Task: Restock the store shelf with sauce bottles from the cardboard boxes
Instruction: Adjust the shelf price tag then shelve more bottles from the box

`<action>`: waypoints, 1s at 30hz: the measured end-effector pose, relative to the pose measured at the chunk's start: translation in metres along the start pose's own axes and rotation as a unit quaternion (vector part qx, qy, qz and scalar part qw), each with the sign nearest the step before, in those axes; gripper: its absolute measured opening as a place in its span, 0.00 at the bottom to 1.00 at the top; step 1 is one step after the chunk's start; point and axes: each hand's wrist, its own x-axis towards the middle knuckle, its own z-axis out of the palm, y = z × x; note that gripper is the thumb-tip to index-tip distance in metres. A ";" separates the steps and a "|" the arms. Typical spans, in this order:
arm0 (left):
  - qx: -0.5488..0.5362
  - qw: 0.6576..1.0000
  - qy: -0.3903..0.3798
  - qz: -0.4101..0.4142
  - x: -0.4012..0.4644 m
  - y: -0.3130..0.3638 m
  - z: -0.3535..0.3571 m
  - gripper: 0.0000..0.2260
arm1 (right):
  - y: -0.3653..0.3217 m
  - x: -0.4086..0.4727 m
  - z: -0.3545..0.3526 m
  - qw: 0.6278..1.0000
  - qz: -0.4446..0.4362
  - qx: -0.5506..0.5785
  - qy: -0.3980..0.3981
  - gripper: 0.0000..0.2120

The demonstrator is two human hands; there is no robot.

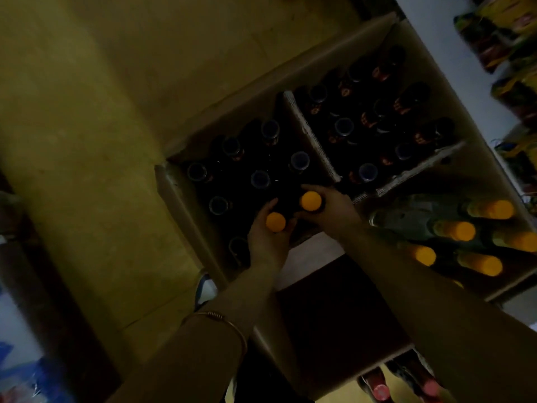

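Note:
Two open cardboard boxes lie below me; the left box (174, 205) and the right box (316, 141) each hold several dark sauce bottles with dark caps. My left hand (268, 242) grips a dark bottle with an orange cap (275, 221) over the left box's near corner. Just to its right, my right hand (331, 207) grips a second orange-capped bottle (311, 201). The bottles' bodies are mostly hidden by my fingers and the dim light. At the right, a shelf (505, 289) carries several orange-capped bottles (456, 230) lying in rows.
A yellowish floor (87, 141) spreads to the left. White shelving with colourful packets (517, 53) runs along the right edge. Another open box (334, 309) sits under my arms, and red-capped bottles (380, 392) show at the bottom. Blue-and-white clutter fills the lower left.

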 end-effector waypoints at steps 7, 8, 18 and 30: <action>0.014 0.998 0.044 0.031 0.011 -0.003 0.006 0.05 | 0.013 0.008 0.019 0.996 -0.038 0.031 0.068 0.23; 0.014 0.999 0.037 0.032 0.012 -0.002 0.004 0.06 | 0.012 0.007 0.018 0.996 -0.039 0.047 0.065 0.21; 0.035 0.998 0.007 0.052 -0.035 0.027 -0.007 0.08 | -0.014 -0.042 -0.023 0.983 -0.055 0.129 0.117 0.11; 0.160 0.944 -0.110 0.267 -0.135 0.175 -0.061 0.09 | -0.106 -0.170 -0.130 0.959 -0.114 0.118 0.231 0.07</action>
